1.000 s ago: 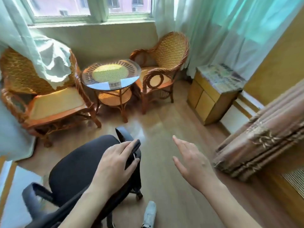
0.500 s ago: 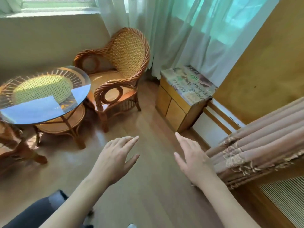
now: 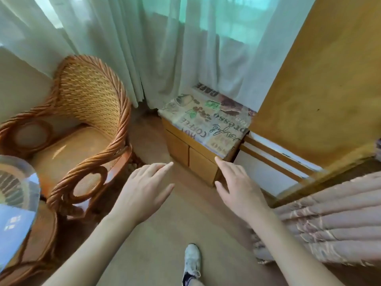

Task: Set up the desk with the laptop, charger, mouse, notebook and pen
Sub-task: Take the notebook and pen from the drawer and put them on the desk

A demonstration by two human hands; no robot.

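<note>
No laptop, charger, mouse, notebook or pen shows in the head view, and no desk either. My left hand (image 3: 144,190) hangs in mid-air over the wooden floor, palm down, fingers loosely spread, holding nothing. My right hand (image 3: 237,186) floats beside it at the same height, also empty with fingers apart, its fingertips pointing toward a low wooden cabinet (image 3: 193,159) ahead.
The cabinet's top carries a coffee-print cover (image 3: 208,118) under sheer curtains (image 3: 165,48). A wicker armchair (image 3: 82,129) stands at left, a glass-topped round table (image 3: 18,205) at the far left edge. Folded striped fabric (image 3: 329,215) lies at right. My white shoe (image 3: 191,261) is on the floor.
The view has swung right and forward: the black office chair has left the frame, the wicker chair and table slid left, the cabinet came closer. My left hand came off the chair back.
</note>
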